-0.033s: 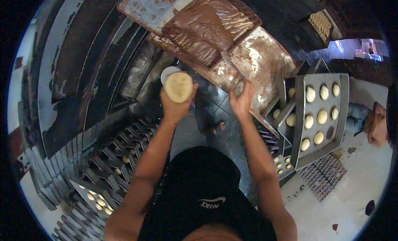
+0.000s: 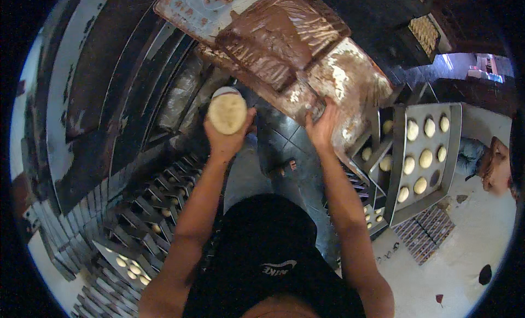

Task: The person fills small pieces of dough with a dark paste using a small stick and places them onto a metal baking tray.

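A: In the head view, looking down, where is the left hand (image 2: 223,144)?
B: Left of centre, in front of the body. It is curled around a pale round (image 2: 227,114), flat-faced and bready, with the thumb at the right edge. The fingers beneath are hidden.

A: Is anything behind the round?
B: A white rounded object (image 2: 225,91) peeks out past its far edge. Whether it is a bowl, and whether the two touch, I cannot tell.

A: And the right hand (image 2: 321,129)?
B: At the near edge of a brown-smeared counter (image 2: 350,83), apparently grasping the end of a slim tool (image 2: 310,92). The tool points toward a broad layer of brown paste (image 2: 273,44).

A: How might the round handle?
B: Probably light and soft, fairly dry, likely to dent or tear if pinched. I would support it from below with a spread palm, thumb resting lightly on the rim.

A: And the tool?
B: Likely stiff, and perhaps slippery if paste coats it, so the end away from the paste seems the best hold.

A: What lies to the right?
B: A tilted metal tray (image 2: 419,144) carrying pale dough balls (image 2: 425,158) in rows.
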Demonstrator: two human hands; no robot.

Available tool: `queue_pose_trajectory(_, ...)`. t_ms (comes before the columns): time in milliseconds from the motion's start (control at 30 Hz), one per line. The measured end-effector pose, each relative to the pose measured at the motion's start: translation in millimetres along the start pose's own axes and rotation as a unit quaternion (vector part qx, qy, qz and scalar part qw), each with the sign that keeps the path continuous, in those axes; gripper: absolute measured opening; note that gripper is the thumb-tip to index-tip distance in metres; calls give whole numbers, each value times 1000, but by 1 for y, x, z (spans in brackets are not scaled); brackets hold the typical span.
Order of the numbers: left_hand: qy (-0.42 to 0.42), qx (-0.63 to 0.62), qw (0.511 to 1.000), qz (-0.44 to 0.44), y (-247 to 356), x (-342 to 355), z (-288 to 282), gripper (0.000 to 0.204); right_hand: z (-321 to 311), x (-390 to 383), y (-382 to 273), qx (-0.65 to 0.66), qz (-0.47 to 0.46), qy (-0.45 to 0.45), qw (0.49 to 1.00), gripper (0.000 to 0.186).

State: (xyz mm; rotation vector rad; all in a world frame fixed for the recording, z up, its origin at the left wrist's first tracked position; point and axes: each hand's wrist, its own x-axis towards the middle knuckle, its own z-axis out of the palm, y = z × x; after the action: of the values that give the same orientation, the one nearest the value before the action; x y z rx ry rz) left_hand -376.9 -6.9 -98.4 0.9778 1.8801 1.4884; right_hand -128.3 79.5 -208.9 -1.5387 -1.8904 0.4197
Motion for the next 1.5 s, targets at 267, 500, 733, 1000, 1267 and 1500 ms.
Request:
queue_pose_trajectory(267,-59,76,995,-27,-77,118,-106,58,48,86,-65,-59,-79,-154,983,36)
queue_pose_trajectory(500,-114,13,990,-80,-67,159,-91,61,104,134,-60,-103,-144,-315,933,48)
queue_pose_trajectory(733,-140,-1,990,-25,-92,161,-74,60,100,130,-139,285,188,-376,861,17)
queue_pose_trajectory(1000,-222,-231,936,-145,16,172,-35,59,31,144,-200,191,-167,-121,960,20)
queue_pose_trajectory(1267,-198,-182,954,-132,10,155,-38,60,68,24,9,15,68,66,995,17)
queue_pose_trajectory(1500,-333,-56,927,162,72,85,13,43,-46,35,-161,691,258,-86,670,21)
